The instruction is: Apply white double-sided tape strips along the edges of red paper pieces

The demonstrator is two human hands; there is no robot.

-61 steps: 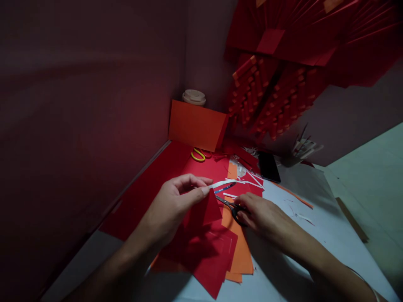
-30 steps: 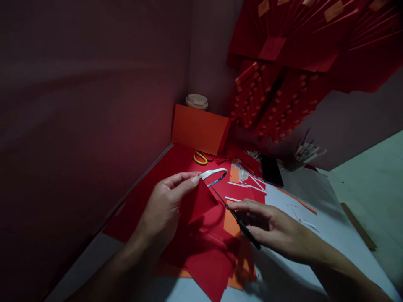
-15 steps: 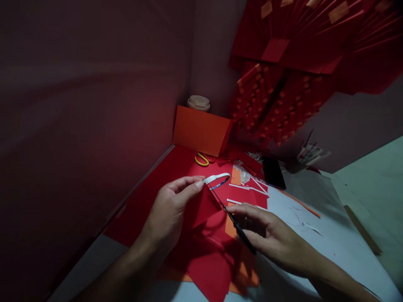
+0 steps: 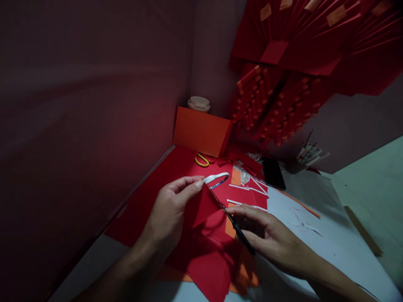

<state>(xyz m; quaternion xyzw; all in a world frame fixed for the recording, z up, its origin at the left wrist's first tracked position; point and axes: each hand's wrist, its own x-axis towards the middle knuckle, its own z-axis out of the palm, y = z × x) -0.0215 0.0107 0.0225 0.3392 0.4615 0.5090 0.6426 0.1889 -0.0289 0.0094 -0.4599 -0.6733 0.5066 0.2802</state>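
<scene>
My left hand (image 4: pixel 171 209) pinches a folded red paper piece (image 4: pixel 204 205) together with a curled white strip (image 4: pixel 217 178) at its top corner, lifted above the table. My right hand (image 4: pixel 267 235) holds black scissors (image 4: pixel 233 222), whose blades point up-left and meet the red piece's right edge. Beneath lie loose red sheets (image 4: pixel 214 264) and orange sheets (image 4: pixel 242 272) on the white table (image 4: pixel 315 251).
Yellow-handled scissors (image 4: pixel 201 160) and a black phone (image 4: pixel 273 173) lie further back. An orange folded card (image 4: pixel 201 131) stands before a lidded cup (image 4: pixel 198 103). Red paper decorations (image 4: pixel 283 92) hang on the wall at right. White paper slivers (image 4: pixel 248 186) are scattered about.
My right hand picked the black scissors off the table, lifted them and brought the blades to the red piece's edge. My left hand has stayed nearly still, the white strip curling.
</scene>
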